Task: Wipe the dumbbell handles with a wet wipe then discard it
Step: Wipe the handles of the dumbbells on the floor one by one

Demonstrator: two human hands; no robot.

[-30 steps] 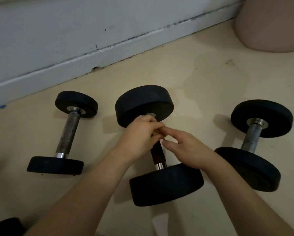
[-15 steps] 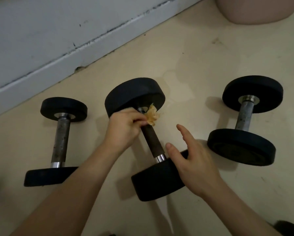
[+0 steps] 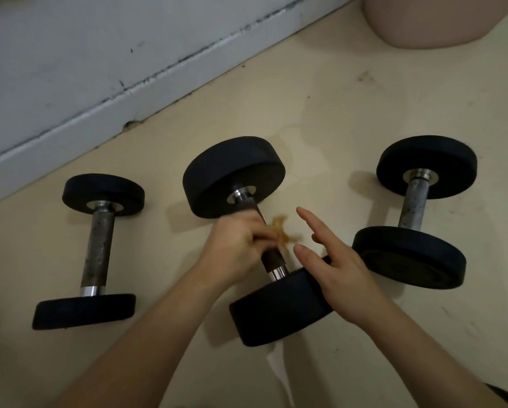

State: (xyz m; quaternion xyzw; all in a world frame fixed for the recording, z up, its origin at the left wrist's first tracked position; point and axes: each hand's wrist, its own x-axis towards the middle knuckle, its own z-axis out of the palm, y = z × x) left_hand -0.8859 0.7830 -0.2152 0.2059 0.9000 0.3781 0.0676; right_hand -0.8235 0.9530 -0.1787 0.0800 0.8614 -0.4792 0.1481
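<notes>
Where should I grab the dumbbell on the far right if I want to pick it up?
Grab its metal handle, between the two black ends, reaching down from above. The dumbbell lies flat and the ends hold the bar off the floor.

A plain exercise corner, in a home or a small gym; which of the two cannot be told. Three black-headed weights lie on a bare beige floor (image 3: 320, 119): the left dumbbell (image 3: 97, 245), the middle dumbbell (image 3: 232, 169) and the right dumbbell (image 3: 414, 206). Along the far side runs a pale painted wall (image 3: 70, 48) with a chipped, scuffed skirting board (image 3: 158, 95); a pink rounded tub (image 3: 423, 22) stands far right
</notes>
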